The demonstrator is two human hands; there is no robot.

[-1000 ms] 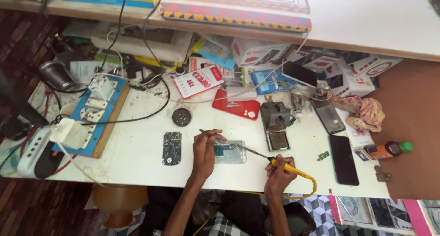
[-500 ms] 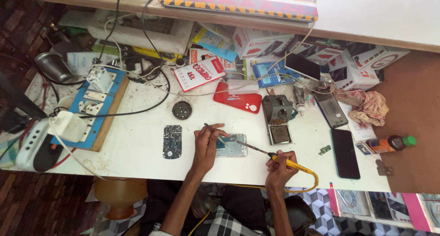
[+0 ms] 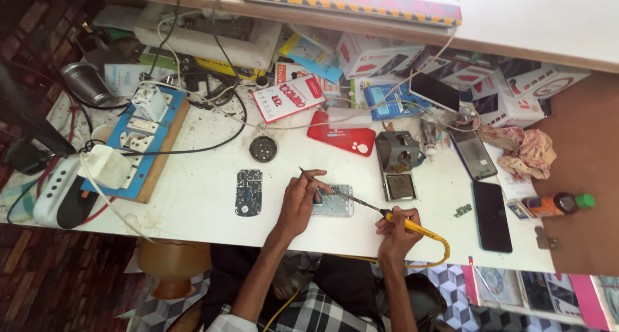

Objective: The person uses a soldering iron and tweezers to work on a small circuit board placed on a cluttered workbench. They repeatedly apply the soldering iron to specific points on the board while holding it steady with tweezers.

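White tabletop (image 3: 193, 203) carries, at far left, a blue switchboard (image 3: 145, 138), then a bare circuit board (image 3: 249, 192) lying flat. Just right of it the left hand (image 3: 298, 203) pinches thin tweezers (image 3: 308, 175) over an opened phone (image 3: 334, 203). The right hand (image 3: 396, 232) is closed around a yellow-handled soldering iron (image 3: 412, 225), its tip reaching the phone. Farther right lies a black phone (image 3: 492, 214).
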